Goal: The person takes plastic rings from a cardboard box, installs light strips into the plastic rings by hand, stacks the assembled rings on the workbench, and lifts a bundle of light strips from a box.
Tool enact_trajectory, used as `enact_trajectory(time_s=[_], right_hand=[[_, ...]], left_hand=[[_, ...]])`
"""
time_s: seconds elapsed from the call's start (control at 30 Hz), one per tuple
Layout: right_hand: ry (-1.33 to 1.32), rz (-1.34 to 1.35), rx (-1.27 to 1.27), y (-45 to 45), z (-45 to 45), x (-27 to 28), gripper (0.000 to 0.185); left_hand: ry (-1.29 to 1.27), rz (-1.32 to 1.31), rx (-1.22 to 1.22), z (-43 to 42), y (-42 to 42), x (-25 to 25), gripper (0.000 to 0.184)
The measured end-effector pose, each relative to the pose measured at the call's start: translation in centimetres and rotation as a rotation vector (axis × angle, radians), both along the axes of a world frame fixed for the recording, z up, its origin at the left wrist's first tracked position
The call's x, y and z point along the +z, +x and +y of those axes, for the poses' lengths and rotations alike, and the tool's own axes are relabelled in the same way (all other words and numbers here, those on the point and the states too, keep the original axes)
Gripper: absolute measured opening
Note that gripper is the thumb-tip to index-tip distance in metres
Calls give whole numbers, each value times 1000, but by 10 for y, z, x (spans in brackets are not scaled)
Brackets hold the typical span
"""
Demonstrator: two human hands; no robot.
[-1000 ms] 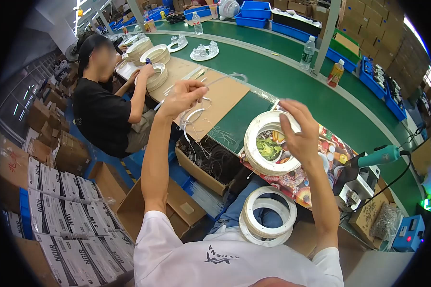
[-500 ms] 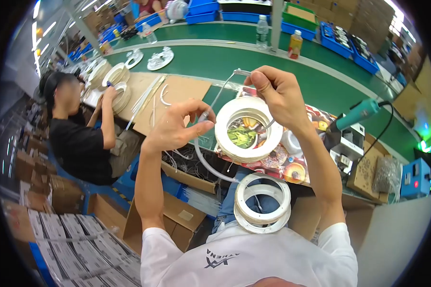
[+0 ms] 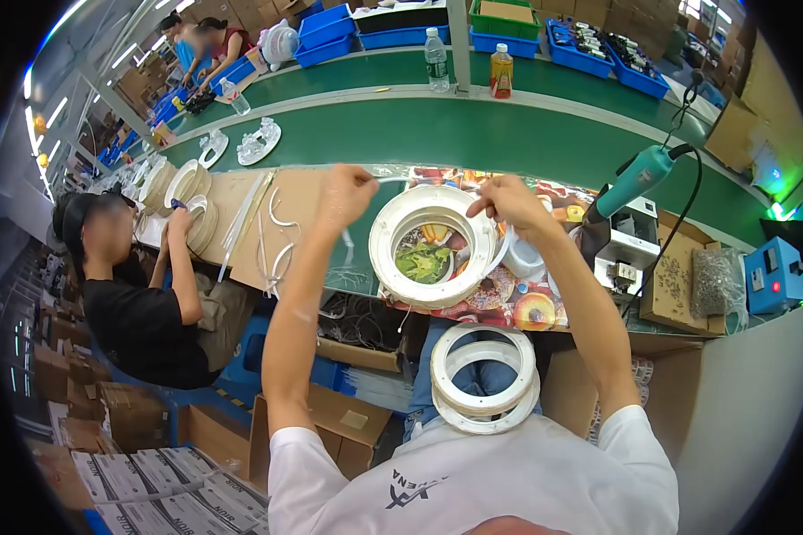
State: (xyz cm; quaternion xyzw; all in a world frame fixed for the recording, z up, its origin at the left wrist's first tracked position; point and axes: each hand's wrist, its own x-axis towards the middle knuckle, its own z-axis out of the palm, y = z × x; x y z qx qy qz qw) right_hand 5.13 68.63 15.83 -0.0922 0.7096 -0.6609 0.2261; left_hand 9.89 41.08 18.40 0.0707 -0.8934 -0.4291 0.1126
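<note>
A white ring-shaped housing (image 3: pixel 384 242) lies on the patterned mat (image 3: pixel 537 309) in front of me. Beyond its far left edge, my left hand (image 3: pixel 348 194) is closed in a pinch on a translucent tube strip (image 3: pixel 392 180), and a tail of it hangs below my wrist. My right hand (image 3: pixel 514 207) is closed at the ring's right rim, fingertips pinched together on a white stretch of the strip that curves down along the rim. The strip's middle course is partly hidden. Two stacked white rings (image 3: pixel 451 401) rest on my lap.
A teal hand tool (image 3: pixel 635 181) hangs by a black cord at the right, near a metal device (image 3: pixel 629 245). Cut white strips (image 3: pixel 272 241) lie on cardboard at the left. A co-worker (image 3: pixel 143 303) sits there with similar rings. Bottles (image 3: pixel 436 62) stand at the back.
My left hand has moved up and away from me, drawing the strip beyond the ring. My right hand has lowered to the ring's right rim. The view has shifted slightly.
</note>
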Motion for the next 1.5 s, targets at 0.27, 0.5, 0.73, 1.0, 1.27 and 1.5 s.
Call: enact_trajectory(time_s=[0.27,0.5,0.73,1.0,1.27,1.5], right_hand=[[398,214,-132,-19,0,-54,18],[378,393,-190,-6,-8,-47,30],[339,353,-172,-6,-6,-47,27],[428,367,-122,-7,-7,-59,25],[504,419,-42,-2,-7,-55,22],[537,414,3,-1,-5,-51,23]], left_hand=[[-504,71,55,18,-10,-64,13],[-488,169,51,20,-7,-87,17],[-351,109,94,24,-1,-83,18],[-598,199,68,30,3,-96,14],[-686,126,-33,25,16,-84,15],[-654,-137,-303,-7,28,-60,52]])
